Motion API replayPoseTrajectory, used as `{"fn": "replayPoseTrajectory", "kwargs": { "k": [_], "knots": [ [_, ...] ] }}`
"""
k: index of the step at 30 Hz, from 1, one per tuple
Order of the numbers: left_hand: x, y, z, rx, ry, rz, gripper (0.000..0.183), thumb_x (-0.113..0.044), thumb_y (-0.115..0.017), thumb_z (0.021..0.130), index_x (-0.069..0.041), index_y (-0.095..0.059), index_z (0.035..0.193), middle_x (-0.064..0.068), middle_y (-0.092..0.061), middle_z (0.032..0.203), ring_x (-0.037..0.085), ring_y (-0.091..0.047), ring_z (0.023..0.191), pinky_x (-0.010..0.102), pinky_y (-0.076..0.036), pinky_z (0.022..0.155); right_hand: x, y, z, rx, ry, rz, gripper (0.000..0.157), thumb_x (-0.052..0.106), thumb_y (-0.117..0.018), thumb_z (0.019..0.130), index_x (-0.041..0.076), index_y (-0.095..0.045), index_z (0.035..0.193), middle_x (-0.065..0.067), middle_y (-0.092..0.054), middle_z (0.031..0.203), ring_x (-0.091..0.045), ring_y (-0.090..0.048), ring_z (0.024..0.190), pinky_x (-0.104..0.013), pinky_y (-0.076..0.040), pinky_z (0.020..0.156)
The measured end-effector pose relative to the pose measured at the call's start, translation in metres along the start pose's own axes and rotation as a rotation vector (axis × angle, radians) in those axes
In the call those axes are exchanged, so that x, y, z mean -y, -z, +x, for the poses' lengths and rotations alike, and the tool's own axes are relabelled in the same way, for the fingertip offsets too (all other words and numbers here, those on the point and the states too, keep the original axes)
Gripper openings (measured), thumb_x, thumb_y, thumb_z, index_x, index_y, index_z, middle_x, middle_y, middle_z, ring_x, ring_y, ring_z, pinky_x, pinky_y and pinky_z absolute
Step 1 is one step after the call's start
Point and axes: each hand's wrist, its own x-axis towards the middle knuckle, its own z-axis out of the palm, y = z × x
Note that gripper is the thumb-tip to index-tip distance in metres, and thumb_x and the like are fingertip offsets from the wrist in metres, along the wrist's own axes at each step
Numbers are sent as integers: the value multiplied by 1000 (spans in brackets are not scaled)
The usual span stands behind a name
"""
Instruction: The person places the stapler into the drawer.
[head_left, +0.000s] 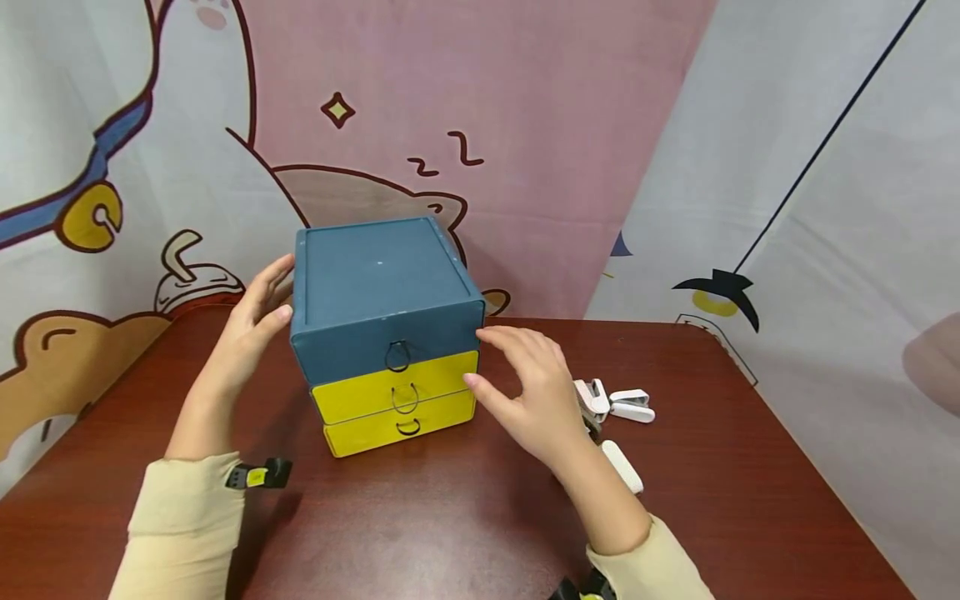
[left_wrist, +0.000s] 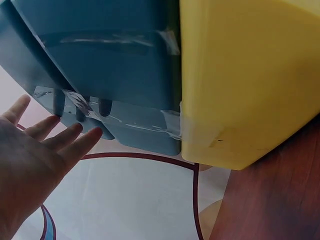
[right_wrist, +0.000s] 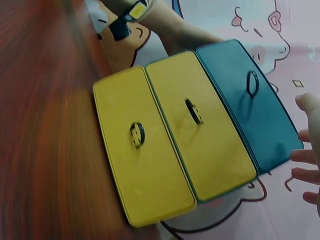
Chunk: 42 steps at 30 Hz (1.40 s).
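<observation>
A small drawer box point(head_left: 378, 275) stands on the table, with a blue top, a blue upper drawer point(right_wrist: 254, 105) and two yellow drawers point(right_wrist: 200, 125) below it. Each drawer front has a dark loop handle point(head_left: 398, 357). Beside the box's left side is my left hand point(head_left: 243, 342), fingers spread. In the left wrist view its fingertips lie close to the blue side, where clear tape point(left_wrist: 135, 116) runs; contact is unclear. My right hand point(head_left: 534, 392) is at the front right edge, fingers extended, thumb apart. It holds nothing.
To the right, partly behind my right forearm, lie several small white items point(head_left: 632, 406), one a rounded white piece point(head_left: 621, 467). The brown table point(head_left: 750, 467) ends at a patterned cloth point(head_left: 540, 150) behind and at the sides. Wrist straps point(head_left: 258, 475) sit on both arms.
</observation>
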Motion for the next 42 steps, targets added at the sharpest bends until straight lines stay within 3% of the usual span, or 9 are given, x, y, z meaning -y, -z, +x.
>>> {"fn": "replayPoseTrajectory", "kwargs": {
  "k": [5, 15, 28, 33, 42],
  "knots": [
    [0, 0, 0, 3, 19, 46, 58, -19, -45, 96, -18, -29, 152, 12, -26, 153, 26, -31, 136, 33, -30, 100, 11, -12, 6, 44, 15, 11, 44, 32, -70, 86, 8, -63, 122, -3, -61, 122, -19, -51, 115, -44, -33, 98],
    [3, -2, 0, -15, 18, -44, 57, -21, -49, 95, -16, -33, 150, 17, -31, 150, 26, -33, 134, 23, -37, 93, 28, -33, 16, 68, 42, 65, 41, 32, -69, 87, 11, -64, 122, 0, -61, 120, -16, -51, 115, -41, -33, 99],
    [6, -3, 0, -31, -9, -97, 57, -18, -51, 95, -12, -33, 149, 10, -30, 151, 24, -33, 134, 21, -38, 92, 39, -55, 22, 80, 7, 78, 17, 24, -72, 87, 15, -71, 101, 6, -65, 101, -11, -54, 98, -33, -39, 86],
    [6, -4, 0, -30, -5, -82, 57, -19, -50, 95, -13, -32, 149, 9, -28, 152, 25, -31, 135, 22, -37, 93, 40, -58, 20, 68, -1, 74, 9, 23, -72, 87, 15, -69, 91, 6, -64, 96, -11, -54, 95, -32, -39, 82],
    [6, -4, -1, -27, -23, -87, 57, -19, -50, 96, -12, -32, 149, 9, -29, 152, 25, -31, 135, 22, -36, 94, 44, -50, 9, 22, 32, 166, 6, 18, -70, 88, 13, -69, 85, 5, -63, 92, -10, -54, 90, -28, -40, 78]
  ]
}}
